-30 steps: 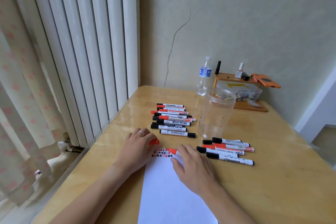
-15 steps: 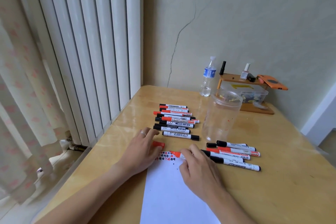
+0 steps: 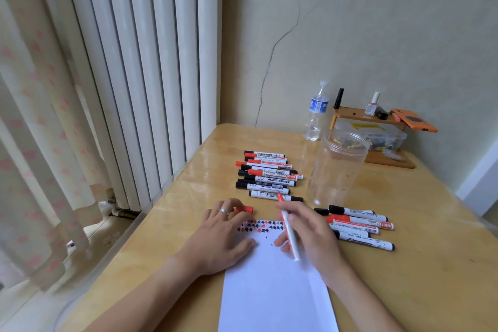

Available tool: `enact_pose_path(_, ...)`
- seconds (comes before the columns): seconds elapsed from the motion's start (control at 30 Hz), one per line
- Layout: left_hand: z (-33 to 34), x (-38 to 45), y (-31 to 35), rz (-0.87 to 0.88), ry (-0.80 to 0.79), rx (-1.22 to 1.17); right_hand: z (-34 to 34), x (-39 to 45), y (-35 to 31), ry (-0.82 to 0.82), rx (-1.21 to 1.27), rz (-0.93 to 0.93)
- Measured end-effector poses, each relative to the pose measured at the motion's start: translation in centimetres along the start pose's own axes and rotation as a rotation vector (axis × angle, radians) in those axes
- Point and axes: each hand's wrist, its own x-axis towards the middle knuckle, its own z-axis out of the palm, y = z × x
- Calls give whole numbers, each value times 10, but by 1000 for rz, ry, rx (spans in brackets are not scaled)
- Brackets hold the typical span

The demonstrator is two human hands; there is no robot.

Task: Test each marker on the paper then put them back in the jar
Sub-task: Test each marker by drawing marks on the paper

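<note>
My right hand (image 3: 310, 234) holds an uncapped red marker (image 3: 288, 226), its tip raised and pointing away from me, above the white paper (image 3: 272, 291). Rows of red and black test marks (image 3: 258, 226) run along the paper's far edge. My left hand (image 3: 223, 234) rests on the paper's left corner and pinches the marker's red cap (image 3: 245, 209). A clear empty plastic jar (image 3: 336, 170) stands upright beyond my right hand. Several capped markers (image 3: 269, 175) lie in a pile left of the jar, and a second group of markers (image 3: 361, 226) lies to the right of my right hand.
A water bottle (image 3: 316, 113) stands by the wall behind the jar. A small wooden shelf (image 3: 374, 140) holds a plastic box, nail polish and an orange object. A white radiator (image 3: 140, 75) and a curtain (image 3: 32, 143) flank the wooden table's (image 3: 404, 277) left edge.
My right hand lifted the red marker off the paper and turned its tip up and away from me. My left hand stayed on the paper corner with the cap.
</note>
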Motion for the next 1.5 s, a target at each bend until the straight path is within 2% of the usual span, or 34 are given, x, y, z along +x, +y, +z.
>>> enact_pose_path(0.07, 0, -1, 0, 5, -13, 2, -3, 2, 1, -36, 205, 70)
enact_pose_path(0.17, -2, -1, 1, 27, -36, -22, -5, 3, 4, -70, 272, 82)
enact_pose_path(0.4, -8, 0, 2, 85, -98, -38, 3, 3, 3, 88, 5, 40)
enact_pose_path(0.6, -9, 1, 3, 88, -120, -51, 8, 4, 0, 57, -76, 95)
enact_pose_path(0.7, -10, 0, 2, 91, -127, -47, 10, 9, 7, 114, -126, 111)
enact_pose_path(0.8, -11, 0, 3, 94, -142, -62, 10, 12, 8, 178, -136, 102)
enact_pose_path(0.97, -10, 1, 0, 90, -157, -89, 10, 15, 5, 194, -163, 34)
enact_pose_path(1.2, -10, 3, -1, 74, -176, -105, 14, 12, 9, 172, -249, 137)
enact_pose_path(1.5, -10, 3, -1, 76, -189, -99, 15, 16, 15, 176, -180, 167)
